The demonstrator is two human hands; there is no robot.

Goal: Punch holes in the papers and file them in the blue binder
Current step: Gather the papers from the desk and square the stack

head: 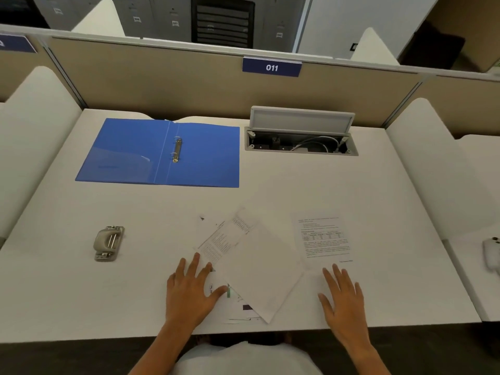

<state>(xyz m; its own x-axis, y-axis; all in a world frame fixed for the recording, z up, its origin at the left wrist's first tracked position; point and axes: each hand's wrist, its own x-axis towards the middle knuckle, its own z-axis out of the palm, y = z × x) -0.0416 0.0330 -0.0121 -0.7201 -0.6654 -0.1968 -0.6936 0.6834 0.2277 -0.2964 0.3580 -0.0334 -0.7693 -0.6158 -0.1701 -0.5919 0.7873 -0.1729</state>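
The blue binder (162,154) lies open and flat at the back left of the white desk, its metal rings (177,149) in the spine. A grey hole punch (108,243) sits at the front left. Several printed papers (251,263) lie fanned out and overlapping near the front edge, and one separate printed sheet (322,239) lies to their right. My left hand (192,288) rests flat, fingers spread, on the left edge of the fanned papers. My right hand (345,296) lies flat with fingers apart at the lower end of the separate sheet.
An open cable box (300,142) with its lid raised is set into the desk at the back right. A beige partition (162,77) with a "011" label (272,67) closes the back. White dividers stand at both sides. A white device (492,255) lies on the neighbouring desk at right.
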